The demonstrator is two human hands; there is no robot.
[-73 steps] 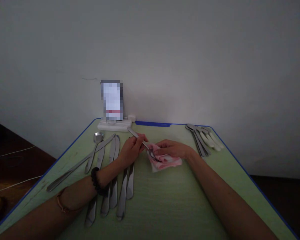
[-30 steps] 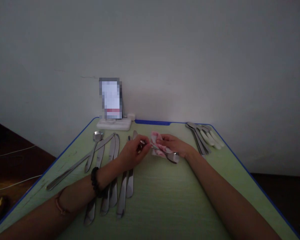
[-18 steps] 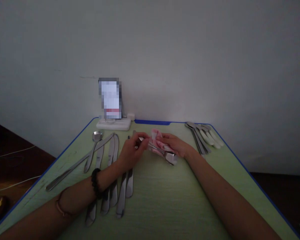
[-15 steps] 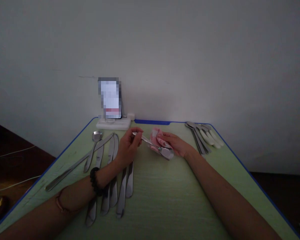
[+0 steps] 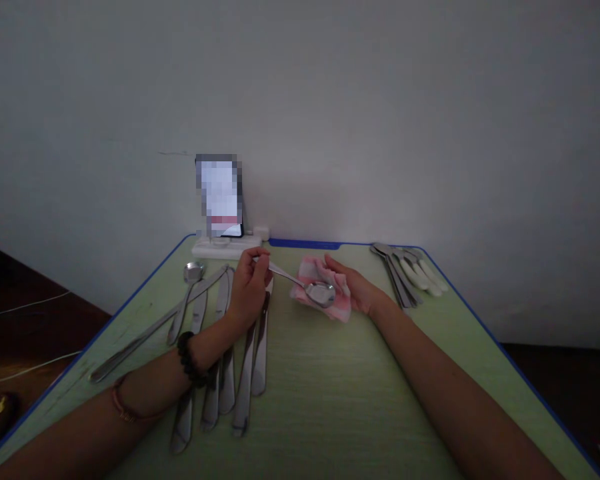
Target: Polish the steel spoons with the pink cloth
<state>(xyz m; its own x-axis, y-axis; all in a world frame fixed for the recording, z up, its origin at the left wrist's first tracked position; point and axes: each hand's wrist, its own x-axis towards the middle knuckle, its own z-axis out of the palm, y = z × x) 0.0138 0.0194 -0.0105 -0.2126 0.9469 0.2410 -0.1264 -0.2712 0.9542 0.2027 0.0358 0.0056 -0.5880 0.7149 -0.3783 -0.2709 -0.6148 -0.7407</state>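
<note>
My left hand pinches the handle end of a steel spoon, whose bowl rests on a pink cloth. My right hand holds that cloth from the right, fingers curled under and around it, just above the green table. Under my left wrist lies a row of several table knives, side by side.
A ladle-like spoon and a long utensil lie at the left. Several spoons with pale handles are heaped at the back right. A phone on a white stand sits at the back edge by the wall.
The spoon has been drawn leftward out of the cloth, so its bowl now lies bare on top. My left hand moved back and left; the right hand loosened around the cloth.
</note>
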